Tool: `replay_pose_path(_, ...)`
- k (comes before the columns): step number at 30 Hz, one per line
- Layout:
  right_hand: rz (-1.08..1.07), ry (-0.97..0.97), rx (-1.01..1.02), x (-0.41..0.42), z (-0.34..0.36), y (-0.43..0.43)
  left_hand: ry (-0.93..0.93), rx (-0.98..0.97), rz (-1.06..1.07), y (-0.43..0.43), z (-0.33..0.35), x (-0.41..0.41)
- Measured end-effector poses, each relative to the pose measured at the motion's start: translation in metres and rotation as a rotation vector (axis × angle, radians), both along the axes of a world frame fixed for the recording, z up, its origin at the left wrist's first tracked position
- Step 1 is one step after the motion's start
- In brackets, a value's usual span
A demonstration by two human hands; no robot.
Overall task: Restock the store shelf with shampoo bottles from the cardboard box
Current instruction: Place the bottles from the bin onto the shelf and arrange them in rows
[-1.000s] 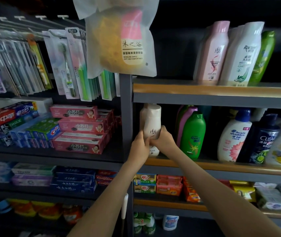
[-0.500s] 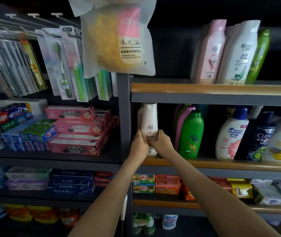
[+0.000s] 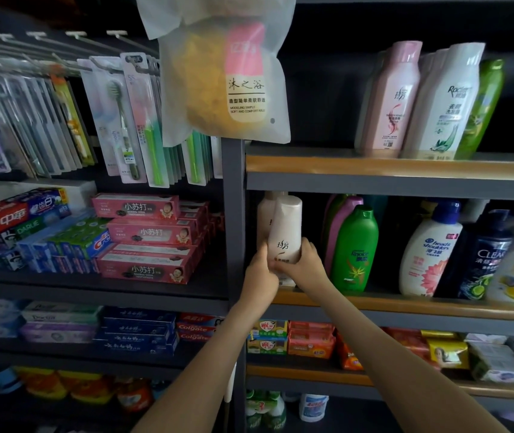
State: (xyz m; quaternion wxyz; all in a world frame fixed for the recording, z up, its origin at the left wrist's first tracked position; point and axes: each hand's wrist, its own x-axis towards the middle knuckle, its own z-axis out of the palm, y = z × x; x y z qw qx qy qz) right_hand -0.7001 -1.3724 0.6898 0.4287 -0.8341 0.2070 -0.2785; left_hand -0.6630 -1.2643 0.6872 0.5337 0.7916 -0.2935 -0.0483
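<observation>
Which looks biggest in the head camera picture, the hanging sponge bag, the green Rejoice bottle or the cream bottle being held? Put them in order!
1. Sponge bag, easily, though it hangs nearer the camera.
2. Green Rejoice bottle.
3. Cream bottle: about as tall as the green one but slimmer, so a close call.

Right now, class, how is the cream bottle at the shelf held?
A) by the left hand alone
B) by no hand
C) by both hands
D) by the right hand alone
C: the left hand and the right hand both grip the lower part of the cream bottle.
</observation>
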Motion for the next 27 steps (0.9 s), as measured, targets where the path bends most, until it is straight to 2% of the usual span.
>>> replay_pose_path(2,0.012,-0.020,-0.013,-0.007,-0.003,-0.001,-0.034,-0.029,-0.026,0.002,0.000,-0.007)
replay_pose_path(5,0.039,-0.103,0.081,-0.021,-0.008,0.000,-0.070,-0.003,-0.047,0.003,-0.003,-0.014)
replay_pose_path(8,0.041,-0.155,0.116,-0.033,-0.017,-0.001,-0.197,0.021,-0.045,0.010,-0.009,-0.016)
replay_pose_path(14,0.023,-0.239,0.175,-0.048,-0.021,-0.004,-0.390,-0.107,-0.034,0.045,-0.014,-0.015)
replay_pose_path(20,0.070,-0.312,0.191,-0.052,-0.009,0.012,-0.348,-0.161,0.094,0.063,-0.014,-0.014)
replay_pose_path(27,0.095,-0.273,0.183,-0.049,0.001,0.021,-0.294,-0.173,0.128,0.075,-0.011,-0.012)
